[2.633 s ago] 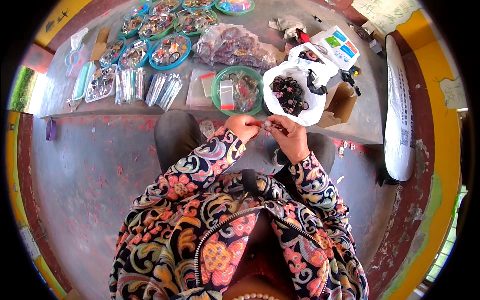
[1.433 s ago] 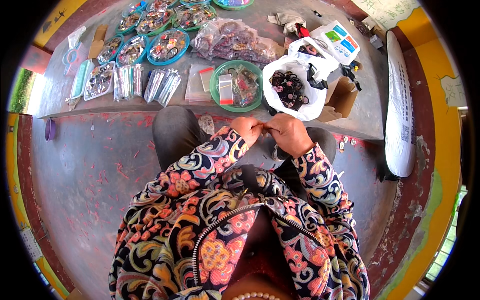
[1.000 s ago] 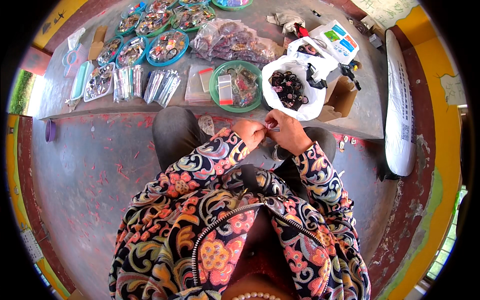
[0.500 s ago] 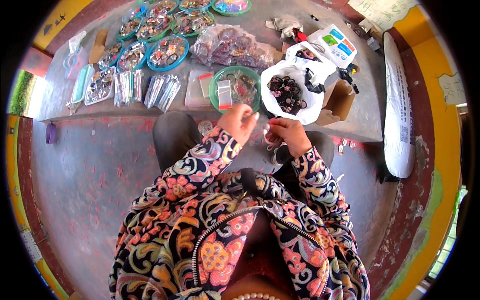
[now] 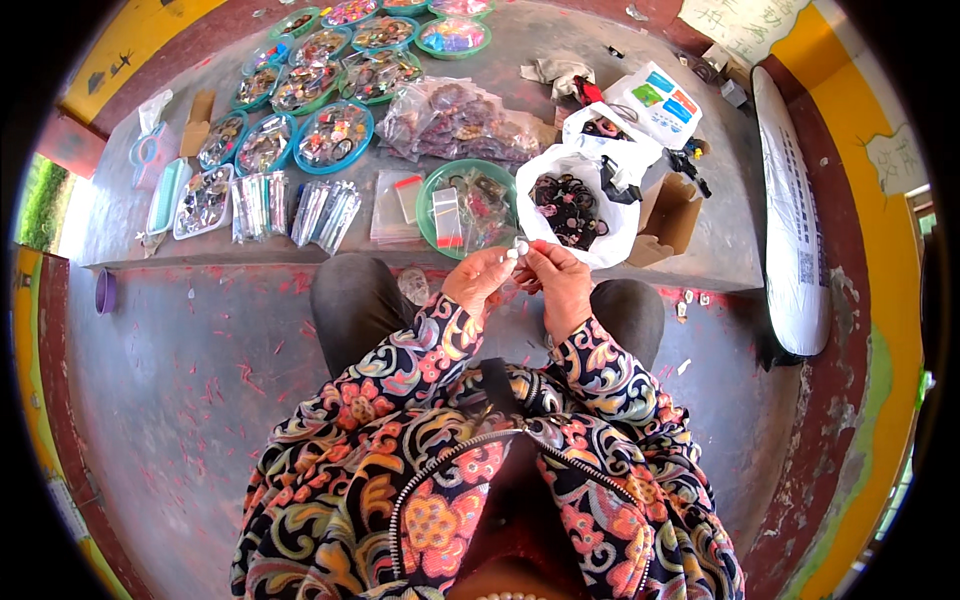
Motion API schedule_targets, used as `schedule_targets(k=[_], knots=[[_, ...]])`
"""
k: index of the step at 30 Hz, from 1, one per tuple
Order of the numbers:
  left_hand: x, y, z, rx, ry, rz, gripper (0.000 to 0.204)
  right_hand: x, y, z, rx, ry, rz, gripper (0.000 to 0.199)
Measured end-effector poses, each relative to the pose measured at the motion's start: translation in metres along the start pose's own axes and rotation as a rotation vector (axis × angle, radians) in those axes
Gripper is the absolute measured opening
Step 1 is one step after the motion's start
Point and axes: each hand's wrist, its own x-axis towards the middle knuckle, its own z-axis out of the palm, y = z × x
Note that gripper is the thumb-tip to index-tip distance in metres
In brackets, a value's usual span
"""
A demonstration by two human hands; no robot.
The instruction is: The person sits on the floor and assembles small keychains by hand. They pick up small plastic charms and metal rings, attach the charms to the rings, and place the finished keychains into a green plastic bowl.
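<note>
My left hand (image 5: 478, 281) and my right hand (image 5: 560, 283) meet in front of the raised ledge, fingertips pinched close together. A small whitish piece (image 5: 521, 247) shows between them, at the right thumb and fingers; its kind is too small to tell. Whatever the left fingertips grip is hidden. Just beyond the hands lies a green round basket (image 5: 427, 222) with a small white packet with a red edge (image 5: 446, 218) and dark and reddish small items in clear plastic. Right of it stands a white plastic bag (image 5: 612, 220), open at the top, full of black hair ties (image 5: 568, 208).
Clear bags of purplish items (image 5: 450, 115) lie behind the basket. Blue and green baskets (image 5: 334, 137) of small goods crowd the far left. Wrapped bundles (image 5: 326, 214) and flat clear bags (image 5: 394, 228) line the ledge. An open cardboard box (image 5: 668, 212) stands at right.
My hands have come together from slightly apart, the left moving lower and the right toward it. The pinkish loop that hung from my right hand no longer shows clearly. The view has shifted slightly.
</note>
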Motion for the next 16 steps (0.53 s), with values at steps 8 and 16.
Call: schedule_targets(k=[8, 16], knots=[[-0.005, -0.007, -0.001, 0.007, 0.202, 0.134, 0.018, -0.004, 0.014, 0.007, 0.036, -0.105, 0.029, 0.018], [-0.008, 0.002, -0.002, 0.361, 0.282, 0.235, 0.016, -0.004, 0.01, 0.005, -0.063, -0.197, 0.016, 0.029]])
